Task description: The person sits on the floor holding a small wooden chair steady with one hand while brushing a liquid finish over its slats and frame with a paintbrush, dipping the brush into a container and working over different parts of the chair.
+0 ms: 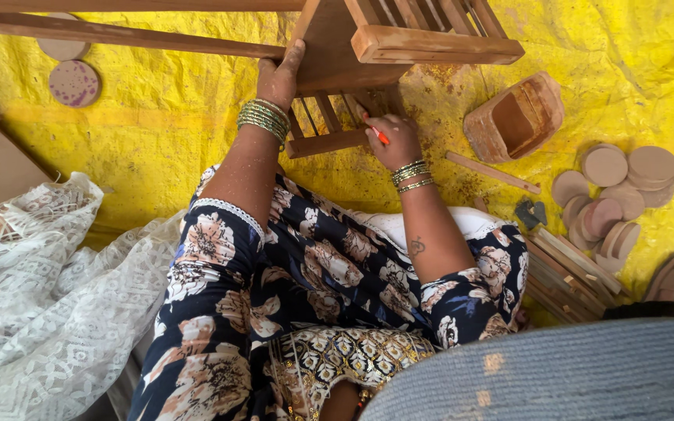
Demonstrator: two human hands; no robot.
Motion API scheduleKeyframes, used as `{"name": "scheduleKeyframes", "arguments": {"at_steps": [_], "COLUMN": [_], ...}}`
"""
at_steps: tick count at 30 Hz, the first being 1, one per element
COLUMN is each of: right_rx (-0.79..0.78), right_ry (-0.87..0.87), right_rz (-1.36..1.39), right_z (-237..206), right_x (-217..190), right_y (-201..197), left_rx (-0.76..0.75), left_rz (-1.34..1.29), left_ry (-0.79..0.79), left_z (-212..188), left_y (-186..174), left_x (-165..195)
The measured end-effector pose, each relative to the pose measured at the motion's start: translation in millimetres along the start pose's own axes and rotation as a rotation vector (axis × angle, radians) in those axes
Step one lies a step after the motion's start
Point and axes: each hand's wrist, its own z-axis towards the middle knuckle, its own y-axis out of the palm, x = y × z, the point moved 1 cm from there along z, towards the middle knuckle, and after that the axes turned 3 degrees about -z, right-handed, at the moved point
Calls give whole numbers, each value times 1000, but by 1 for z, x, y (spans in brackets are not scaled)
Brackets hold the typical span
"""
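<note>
1. Left of the left hand, white lace cloth lies on the yellow sheet.
2. That hand is clamped on the wooden slatted frame, bracing its panel; a firm hold there looks wise.
3. Just right of it, the right hand pinches an orange pencil against a lower slat; short, steady strokes would suit.
4. Further right sit wooden discs.

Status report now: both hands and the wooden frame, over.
Left hand grips wooden frame. Right hand holds small orange tool at lower slat. Nothing blocking; wooden discs lie aside.
</note>
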Motion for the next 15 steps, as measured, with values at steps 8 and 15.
{"name": "scheduleKeyframes", "arguments": {"at_steps": [8, 15], "right_rx": [212, 187], "right_ry": [120, 80], "right_rz": [-35, 47], "right_z": [2, -1], "right_x": [15, 15], "right_y": [-16, -18], "left_rx": [4, 5], "left_rz": [37, 77], "left_ry": [-10, -27], "left_z": [1, 0], "left_y": [-2, -4], "left_x": [-1, -1]}}
